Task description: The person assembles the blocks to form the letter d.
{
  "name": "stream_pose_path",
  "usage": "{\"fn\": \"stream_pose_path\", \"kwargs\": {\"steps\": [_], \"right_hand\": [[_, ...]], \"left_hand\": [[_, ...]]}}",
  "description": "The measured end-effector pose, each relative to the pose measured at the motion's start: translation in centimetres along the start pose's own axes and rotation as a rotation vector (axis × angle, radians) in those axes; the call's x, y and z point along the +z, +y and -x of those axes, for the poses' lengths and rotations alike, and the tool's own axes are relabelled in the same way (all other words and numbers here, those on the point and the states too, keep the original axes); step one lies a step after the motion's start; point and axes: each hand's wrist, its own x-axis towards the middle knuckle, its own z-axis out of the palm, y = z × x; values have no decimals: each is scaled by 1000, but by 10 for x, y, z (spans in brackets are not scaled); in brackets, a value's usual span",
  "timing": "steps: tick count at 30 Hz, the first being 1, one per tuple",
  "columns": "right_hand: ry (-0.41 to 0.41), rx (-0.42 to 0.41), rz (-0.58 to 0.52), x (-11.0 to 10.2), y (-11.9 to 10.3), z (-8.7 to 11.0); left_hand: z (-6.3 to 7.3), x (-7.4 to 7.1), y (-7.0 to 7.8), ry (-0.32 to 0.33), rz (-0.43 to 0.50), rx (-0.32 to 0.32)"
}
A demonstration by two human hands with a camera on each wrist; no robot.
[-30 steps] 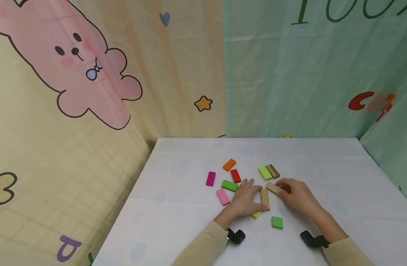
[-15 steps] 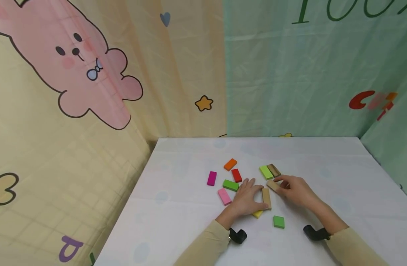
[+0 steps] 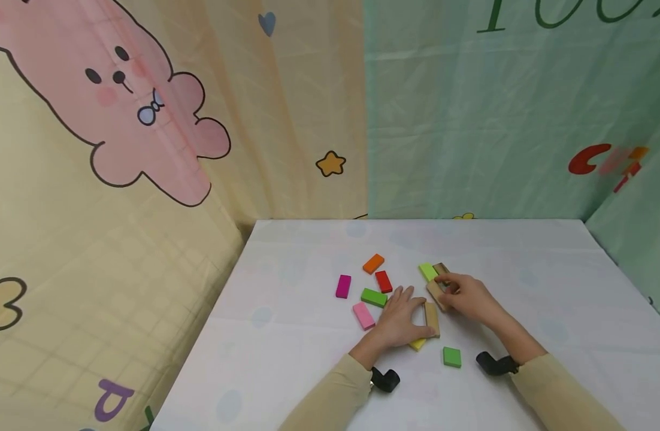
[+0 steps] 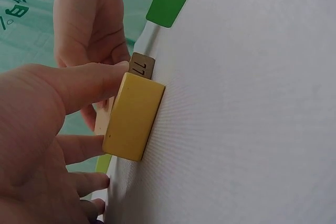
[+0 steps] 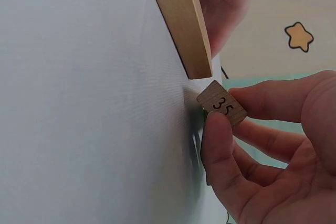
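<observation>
Farther forward and slightly more to the left than half a second ago, the right hand [image 3: 472, 297] brings the block marked 35 [image 3: 435, 292], now turned steeper, close to the lime block [image 3: 427, 272]. Thumb and fingertips pinch that block, its numbered end showing in the right wrist view between them. Just beyond the fingers, partly covered by them, a darker wooden block [image 3: 440, 267] lies alongside the lime one.

The left hand [image 3: 397, 321] is where it was, fingers spread and mostly straight, not clenched; its thumb touches the block marked 77 [image 3: 432, 319], which lies just to the right of the palm, between the two hands. Beside it, a yellow block [image 4: 135, 116] sits partly under the left hand. Near the left fingers lie a green block [image 3: 374, 297] and a pink block [image 3: 363, 315], all on the white table [image 3: 292, 353]
</observation>
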Motion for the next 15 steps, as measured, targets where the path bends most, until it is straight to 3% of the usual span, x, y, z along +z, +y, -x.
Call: {"fn": "stream_pose_path", "kwargs": {"steps": [15], "right_hand": [[49,59,-100,8,-11,-13]], "left_hand": [[0,1,-1,9,6,3]]}}
